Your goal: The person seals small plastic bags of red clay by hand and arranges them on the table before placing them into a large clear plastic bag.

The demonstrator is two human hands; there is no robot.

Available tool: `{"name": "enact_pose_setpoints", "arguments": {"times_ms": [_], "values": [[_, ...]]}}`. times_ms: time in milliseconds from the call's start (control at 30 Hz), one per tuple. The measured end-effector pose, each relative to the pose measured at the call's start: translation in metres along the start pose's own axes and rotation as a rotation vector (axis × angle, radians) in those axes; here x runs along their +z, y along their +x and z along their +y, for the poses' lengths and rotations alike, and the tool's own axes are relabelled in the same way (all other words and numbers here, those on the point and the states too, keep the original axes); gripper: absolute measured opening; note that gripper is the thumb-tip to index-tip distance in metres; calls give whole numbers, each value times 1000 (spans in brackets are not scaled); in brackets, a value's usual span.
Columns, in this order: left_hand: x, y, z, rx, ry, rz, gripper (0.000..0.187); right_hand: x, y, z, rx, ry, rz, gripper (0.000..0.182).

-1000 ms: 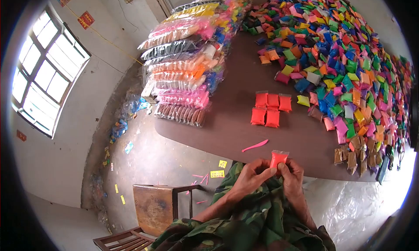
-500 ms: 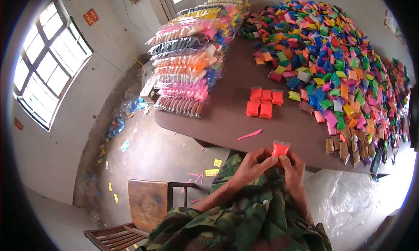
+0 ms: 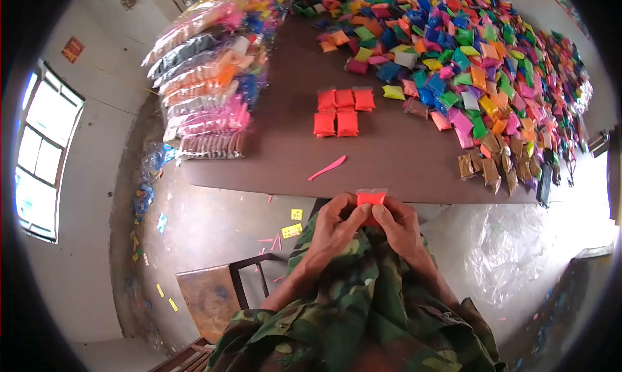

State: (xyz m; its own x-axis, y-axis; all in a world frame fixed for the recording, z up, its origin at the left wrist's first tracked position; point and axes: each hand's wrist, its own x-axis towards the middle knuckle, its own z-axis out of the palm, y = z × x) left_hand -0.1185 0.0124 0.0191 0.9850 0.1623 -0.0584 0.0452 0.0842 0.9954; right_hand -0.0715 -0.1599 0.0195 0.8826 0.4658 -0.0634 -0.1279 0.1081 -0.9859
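My left hand (image 3: 337, 226) and my right hand (image 3: 399, 228) are both closed on one small bright red packet (image 3: 371, 198), near the table's front edge. Both thumbs press on its face, and its clear plastic top edge sticks up above them. Fingers behind the packet are hidden. Beyond my hands a pink plastic modelling tool (image 3: 328, 168) lies on the brown table (image 3: 259, 176). Farther back, several matching red packets (image 3: 337, 123) lie together in two rows.
A large heap of small coloured packets (image 3: 466, 61) covers the table's right side, with brown packets (image 3: 491, 174) at its front. Stacked clear bags (image 3: 201, 116) stand at the left. Below are a wooden chair (image 3: 207, 297), floor litter (image 3: 291, 230) and clear plastic sheeting (image 3: 502, 255).
The view has shifted right and downward, so the table's contents appear farther left and higher. Both hands keep hold of the red packet, with the thumbs now closer together on its face.
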Motion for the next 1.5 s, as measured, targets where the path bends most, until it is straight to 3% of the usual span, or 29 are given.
{"name": "enact_pose_setpoints", "arguments": {"times_ms": [200,300,400,600,700,800,900,1000,1100,1200,1300,1400,1500], "values": [[3,37,1,-92,-132,24,23,-10,38,6,-88,-59,32,29],[6,51,0,-115,-176,50,23,-20,48,10,47,-19,43,27],[0,63,-16,-106,55,13,19,-25,53,26,13,9,86,27],[2,73,-19,26,91,17,17,-27,63,30,92,228,76,25],[6,73,-8,-138,-5,61,17,-24,71,17,89,255,77,22],[12,78,-3,-201,-63,85,16,-30,76,33,85,244,123,18],[11,81,-11,-209,-55,77,18,-36,76,42,-19,7,139,16],[11,83,-15,-136,-27,55,18,-43,77,30,-14,-92,76,18],[5,83,-27,-167,15,92,19,-43,79,22,-16,-136,52,24],[8,87,-23,-201,35,90,20,-40,78,15,77,15,82,24],[24,94,-4,-180,9,164,21,-50,79,22,-17,-84,88,24],[9,98,-19,-67,175,-9,24,-56,77,25,-128,-265,50,20],[9,106,-17,141,363,-116,21,-57,75,15,-96,-327,45,19]]}}
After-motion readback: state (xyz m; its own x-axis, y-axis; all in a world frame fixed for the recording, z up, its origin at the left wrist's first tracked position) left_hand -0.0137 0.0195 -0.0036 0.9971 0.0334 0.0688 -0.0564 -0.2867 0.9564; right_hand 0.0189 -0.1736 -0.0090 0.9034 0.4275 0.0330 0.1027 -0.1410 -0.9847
